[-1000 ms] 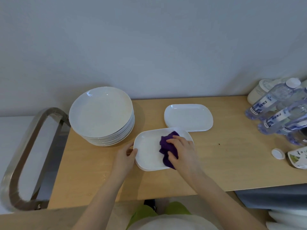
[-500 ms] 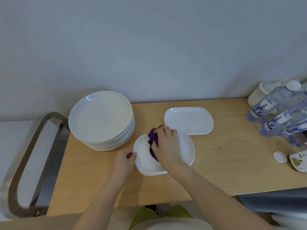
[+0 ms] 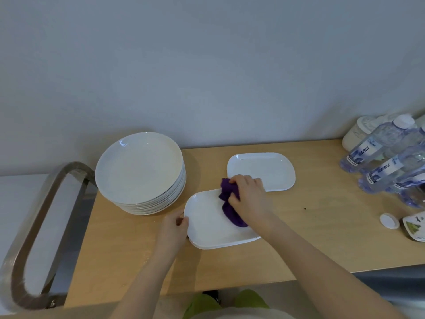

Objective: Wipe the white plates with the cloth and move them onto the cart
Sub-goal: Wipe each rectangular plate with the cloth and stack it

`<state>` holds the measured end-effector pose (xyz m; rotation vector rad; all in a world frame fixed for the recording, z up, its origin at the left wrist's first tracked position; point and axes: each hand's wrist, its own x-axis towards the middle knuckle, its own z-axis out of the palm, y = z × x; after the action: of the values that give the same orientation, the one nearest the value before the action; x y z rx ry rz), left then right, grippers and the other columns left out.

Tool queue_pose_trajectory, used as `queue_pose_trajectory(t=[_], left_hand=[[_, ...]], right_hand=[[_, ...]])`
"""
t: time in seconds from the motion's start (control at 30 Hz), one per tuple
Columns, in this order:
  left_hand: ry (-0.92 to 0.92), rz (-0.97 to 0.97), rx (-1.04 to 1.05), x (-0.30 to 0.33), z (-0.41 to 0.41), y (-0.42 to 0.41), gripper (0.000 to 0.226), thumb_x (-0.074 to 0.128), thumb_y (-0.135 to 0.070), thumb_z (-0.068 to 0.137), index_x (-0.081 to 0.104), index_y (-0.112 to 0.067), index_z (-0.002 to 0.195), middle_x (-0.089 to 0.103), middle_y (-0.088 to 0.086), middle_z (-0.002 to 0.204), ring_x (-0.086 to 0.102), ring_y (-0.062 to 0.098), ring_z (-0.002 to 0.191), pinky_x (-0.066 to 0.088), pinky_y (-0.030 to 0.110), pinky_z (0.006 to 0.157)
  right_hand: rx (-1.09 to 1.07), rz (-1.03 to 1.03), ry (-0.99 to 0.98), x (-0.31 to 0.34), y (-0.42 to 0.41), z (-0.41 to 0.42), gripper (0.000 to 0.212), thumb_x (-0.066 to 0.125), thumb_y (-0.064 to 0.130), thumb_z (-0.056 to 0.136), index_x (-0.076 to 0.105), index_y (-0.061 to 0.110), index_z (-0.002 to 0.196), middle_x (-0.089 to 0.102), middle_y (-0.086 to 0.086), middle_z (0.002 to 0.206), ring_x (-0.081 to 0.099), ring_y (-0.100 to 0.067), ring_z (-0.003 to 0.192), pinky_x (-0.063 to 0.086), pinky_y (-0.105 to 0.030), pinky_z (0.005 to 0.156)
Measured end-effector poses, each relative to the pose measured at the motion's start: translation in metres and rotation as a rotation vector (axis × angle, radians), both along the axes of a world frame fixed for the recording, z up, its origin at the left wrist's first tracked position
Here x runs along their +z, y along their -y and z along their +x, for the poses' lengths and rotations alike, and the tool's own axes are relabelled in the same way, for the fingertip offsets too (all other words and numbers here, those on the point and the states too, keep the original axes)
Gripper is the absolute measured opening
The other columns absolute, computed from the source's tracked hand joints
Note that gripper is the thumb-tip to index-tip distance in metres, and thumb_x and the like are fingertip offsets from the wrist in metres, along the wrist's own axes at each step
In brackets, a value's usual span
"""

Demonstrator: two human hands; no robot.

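Head view showed the job in its early part, as far as could be judged; a tall stack of round plates [image 3: 140,171] stood at the left of the wooden table [image 3: 322,238], a lone oblong plate [image 3: 271,168] lay toward the wall, and a small pile of oblong plates [image 3: 207,224] sat at the near middle, its top one under wiping; the cart [image 3: 34,226] at the far left showed only its metal handle, with no plate visible on it, so moving seemed wholly left to do. The right hand [image 3: 249,199] reached in from the lower right, fingers curled and pressed down on the bunched purple cloth [image 3: 230,207] at the pile's far right part; the left hand [image 3: 174,229] pinched the pile's left rim, thumb on top, steadying it.
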<state>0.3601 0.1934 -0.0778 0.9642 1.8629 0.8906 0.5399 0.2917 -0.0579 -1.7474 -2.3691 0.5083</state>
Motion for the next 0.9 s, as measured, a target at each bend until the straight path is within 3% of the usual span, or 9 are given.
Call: queue_pose_trajectory(t=[0.13,0.3,0.5,0.7,0.8,0.9], left_hand=[[0.046,-0.026,0.060,-0.003,-0.001,0.000,0.040,0.052,-0.007,0.092,0.060,-0.046,0.086,0.067,-0.008,0.067,0.066,0.014,0.069,0.059,0.046,0.068],[0.124,-0.036,0.112,-0.007,-0.003,-0.001,0.030,0.054,-0.009,0.093,0.060,-0.028,0.116,0.067,-0.003,0.082,0.065,0.007,0.071,0.055,0.024,0.052],[0.205,-0.009,0.093,-0.006,-0.004,0.001,0.035,0.053,-0.006,0.094,0.064,-0.039,0.099,0.070,-0.017,0.076,0.067,0.001,0.072,0.055,0.022,0.053],[0.171,0.029,0.037,-0.006,-0.004,0.002,0.045,0.051,-0.005,0.095,0.067,-0.045,0.086,0.073,-0.013,0.077,0.069,0.006,0.071,0.057,0.027,0.055],[0.153,0.034,0.033,-0.007,-0.005,0.001,0.042,0.050,-0.007,0.096,0.063,-0.046,0.090,0.072,-0.018,0.075,0.070,0.007,0.069,0.056,0.025,0.053],[0.144,0.016,0.026,-0.008,-0.006,0.000,0.044,0.050,-0.006,0.095,0.062,-0.048,0.090,0.073,-0.014,0.074,0.071,0.012,0.069,0.059,0.033,0.058]], right_hand=[[0.008,-0.030,-0.071,-0.002,0.002,0.040,0.036,0.052,0.027,0.093,0.049,0.023,0.129,0.050,0.007,0.130,0.040,-0.021,0.113,0.042,-0.033,0.091],[-0.010,0.034,-0.145,-0.008,0.026,0.046,0.036,0.057,0.021,0.091,0.054,0.020,0.127,0.051,0.005,0.133,0.047,-0.022,0.112,0.038,-0.033,0.098],[-0.123,0.082,-0.155,-0.018,0.044,0.006,0.035,0.056,0.020,0.091,0.058,0.016,0.126,0.051,-0.001,0.135,0.048,-0.028,0.114,0.031,-0.028,0.100],[0.099,0.009,-0.123,-0.013,0.041,-0.051,0.037,0.044,0.031,0.093,0.046,0.022,0.129,0.045,0.005,0.136,0.041,-0.022,0.114,0.030,-0.030,0.100],[0.181,0.026,-0.104,-0.016,0.060,-0.068,0.037,0.047,0.032,0.092,0.047,0.021,0.128,0.043,0.003,0.138,0.038,-0.024,0.112,0.037,-0.034,0.095],[0.175,0.020,-0.079,-0.018,0.069,-0.064,0.040,0.048,0.031,0.092,0.044,0.022,0.131,0.038,0.001,0.143,0.036,-0.025,0.119,0.039,-0.036,0.095]])
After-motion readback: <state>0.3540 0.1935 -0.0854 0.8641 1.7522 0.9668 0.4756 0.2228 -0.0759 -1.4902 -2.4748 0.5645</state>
